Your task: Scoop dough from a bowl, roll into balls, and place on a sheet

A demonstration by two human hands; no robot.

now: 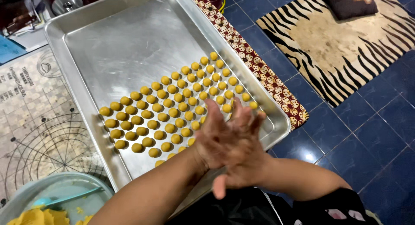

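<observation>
I see my left hand [218, 141] pressed flat, palm to palm, over my right hand [240, 164], fingers stretched out and released. Whether anything sits between the palms I cannot tell. They hover above the near edge of the metal tray [129, 39], just beside the rows of yellow dough balls [173, 104].

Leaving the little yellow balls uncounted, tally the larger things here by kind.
hands: 2, left hand and right hand
metal tray: 1
bowl: 1
spatula: 1
printed baking mat: 1
striped rug: 1
Total: 7
</observation>
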